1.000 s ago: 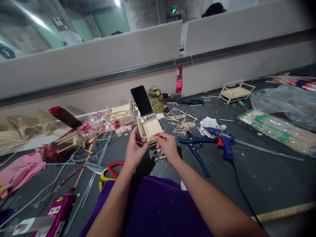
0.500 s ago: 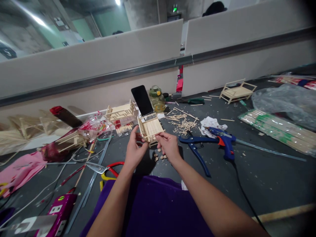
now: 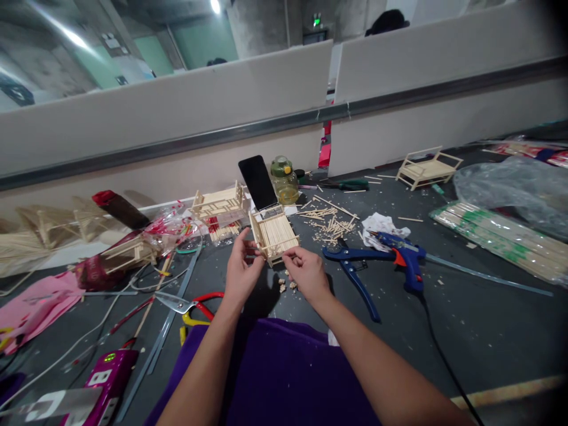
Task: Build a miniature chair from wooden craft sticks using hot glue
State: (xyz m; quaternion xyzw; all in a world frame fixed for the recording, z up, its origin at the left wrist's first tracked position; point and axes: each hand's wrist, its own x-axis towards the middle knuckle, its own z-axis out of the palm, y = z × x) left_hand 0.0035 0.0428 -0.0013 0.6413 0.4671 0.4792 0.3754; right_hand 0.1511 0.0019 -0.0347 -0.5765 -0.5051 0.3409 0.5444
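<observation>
A small furniture model [image 3: 274, 232] made of pale wooden sticks, with a slatted top and a low railing, is in the middle of the view. My left hand [image 3: 242, 267] grips its near left corner between thumb and fingers. My right hand [image 3: 307, 273] is closed in a pinch at the near right corner. Whatever its fingertips hold, if anything, is too small to make out. Behind the model leans a black phone [image 3: 257, 180]. Several tiny wooden bits [image 3: 283, 285] lie on the dark table below the hands.
To the right lie blue cutters [image 3: 355, 278], a blue glue gun [image 3: 410, 260] with a cord, and cut sticks [image 3: 332, 225]. Scissors [image 3: 195, 307] and a purple power strip [image 3: 109, 384] are at left. A jar [image 3: 284, 180] and other stick models [image 3: 219, 201] stand behind.
My right hand has shifted slightly down and to the right, from the model's front rail to its near right corner. My left hand keeps its grip. The view has moved slightly.
</observation>
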